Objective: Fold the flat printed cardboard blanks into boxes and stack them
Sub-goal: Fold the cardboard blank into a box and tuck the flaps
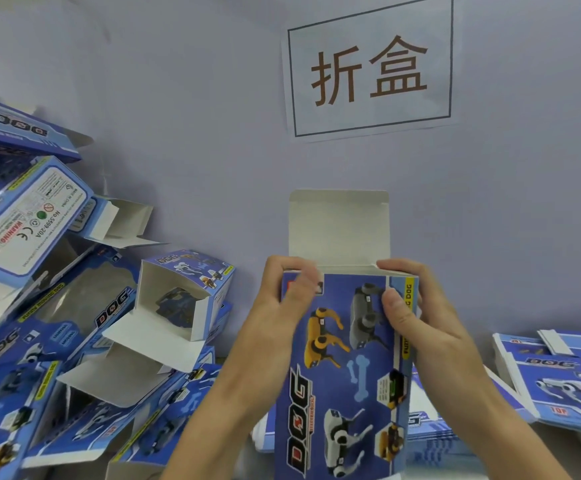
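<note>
Between your 2 hands stands the blue box (344, 375), its long axis running up and away from you, the printed dog face turned toward you and its open end pointing at the wall. Your left hand (282, 306) grips the top left corner, fingers curled over the upper edge and thumb pressed on the front. Your right hand (417, 317) clamps the top right corner, thumb on the front panel, fingers wrapped round the yellow-striped side. Above your fingertips the white lid flap (339, 226) sticks straight up, unfolded. Left of your left hand lies a loose heap of folded boxes (84, 327). Right of your right hand sits a stack of flat blanks (559, 379).
</note>
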Tool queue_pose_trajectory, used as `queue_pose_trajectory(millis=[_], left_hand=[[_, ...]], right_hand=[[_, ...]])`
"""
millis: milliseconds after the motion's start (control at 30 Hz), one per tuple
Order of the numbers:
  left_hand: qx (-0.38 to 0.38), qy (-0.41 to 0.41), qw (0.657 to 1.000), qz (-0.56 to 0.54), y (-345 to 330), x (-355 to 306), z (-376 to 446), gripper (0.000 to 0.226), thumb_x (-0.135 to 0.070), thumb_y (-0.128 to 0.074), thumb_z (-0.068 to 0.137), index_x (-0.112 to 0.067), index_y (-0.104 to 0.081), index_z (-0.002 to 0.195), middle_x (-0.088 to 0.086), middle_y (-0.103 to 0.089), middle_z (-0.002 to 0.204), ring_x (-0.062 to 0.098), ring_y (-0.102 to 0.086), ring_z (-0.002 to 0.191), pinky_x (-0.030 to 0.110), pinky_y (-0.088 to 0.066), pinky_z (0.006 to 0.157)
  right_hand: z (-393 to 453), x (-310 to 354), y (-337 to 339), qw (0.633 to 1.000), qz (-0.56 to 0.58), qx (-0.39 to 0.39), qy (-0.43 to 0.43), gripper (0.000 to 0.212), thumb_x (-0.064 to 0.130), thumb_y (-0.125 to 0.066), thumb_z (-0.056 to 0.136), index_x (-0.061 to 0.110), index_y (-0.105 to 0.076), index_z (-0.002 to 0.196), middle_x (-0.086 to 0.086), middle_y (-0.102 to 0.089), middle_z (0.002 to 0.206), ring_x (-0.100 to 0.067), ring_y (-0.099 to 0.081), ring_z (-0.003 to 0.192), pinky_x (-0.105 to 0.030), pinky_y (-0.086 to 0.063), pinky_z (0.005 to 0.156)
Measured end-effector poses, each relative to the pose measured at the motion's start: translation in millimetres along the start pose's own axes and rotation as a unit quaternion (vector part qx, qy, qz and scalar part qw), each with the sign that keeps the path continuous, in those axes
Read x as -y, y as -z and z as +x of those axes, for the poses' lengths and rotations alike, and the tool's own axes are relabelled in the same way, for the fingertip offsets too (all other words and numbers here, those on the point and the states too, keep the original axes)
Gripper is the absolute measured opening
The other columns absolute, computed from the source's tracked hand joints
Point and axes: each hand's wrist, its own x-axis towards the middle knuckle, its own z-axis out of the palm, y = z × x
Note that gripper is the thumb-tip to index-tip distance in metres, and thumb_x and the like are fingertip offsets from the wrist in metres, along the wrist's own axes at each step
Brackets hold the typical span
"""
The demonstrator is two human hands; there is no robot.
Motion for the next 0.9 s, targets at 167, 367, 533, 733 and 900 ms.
queue_pose_trajectory(millis=[167,367,533,733,900], left_hand=[[-0.118,-0.022,0.992,-0.025,-13.5,1.0,-7.7,0.030,-0.037,-0.050,0.096,-0.009,-0.048,0.084,0.016,-0.049,0.075,0.019,-0.051,0.071,0.027,-0.044,0.063],[-0.111,0.011,0.993,-0.031,-15.7,3.7,-9.6,0.035,-0.038,-0.046,0.087,-0.056,-0.050,0.117,-0.013,-0.059,0.071,0.015,-0.061,0.072,0.046,-0.056,0.077],[-0.109,0.000,0.993,-0.052,-15.6,10.0,-7.6,0.044,-0.023,-0.045,0.095,-0.056,-0.045,0.125,-0.016,-0.064,0.078,0.000,-0.062,0.069,0.018,-0.056,0.059],[-0.107,-0.045,0.986,-0.117,-17.8,9.8,-13.7,0.011,-0.028,-0.050,0.098,-0.022,-0.057,0.091,-0.005,-0.065,0.078,0.010,-0.066,0.070,0.023,-0.054,0.058],[-0.092,-0.021,0.978,-0.184,-16.4,0.8,-12.6,0.048,-0.053,-0.060,0.079,-0.009,-0.060,0.098,0.013,-0.075,0.091,0.020,-0.075,0.076,0.025,-0.057,0.057]], right_hand=[[-1.5,4.4,-15.6,1.000,0.012,-0.021,0.019,0.040,0.061,-0.060,0.085,0.025,-0.059,0.103,0.000,-0.074,0.081,-0.015,-0.074,0.074,-0.021,-0.056,0.056],[3.1,-3.9,-13.3,0.996,0.026,-0.086,-0.019,0.025,0.039,-0.050,0.085,0.050,-0.054,0.107,0.016,-0.059,0.060,-0.008,-0.064,0.056,-0.024,-0.051,0.051],[4.1,7.6,-15.5,0.996,0.058,-0.049,-0.041,0.036,0.037,-0.047,0.074,0.054,-0.064,0.101,-0.014,-0.054,0.075,-0.031,-0.059,0.071,-0.041,-0.053,0.065],[9.1,18.6,0.6,0.997,0.069,0.001,-0.035,0.037,-0.018,-0.034,0.097,0.011,-0.053,0.085,-0.002,-0.049,0.038,-0.008,-0.060,0.045,-0.013,-0.040,0.041],[14.6,25.1,-2.7,0.982,0.183,-0.016,-0.039,0.037,0.041,-0.049,0.094,0.004,-0.052,0.094,-0.005,-0.064,0.055,-0.007,-0.061,0.041,-0.019,-0.054,0.049]])
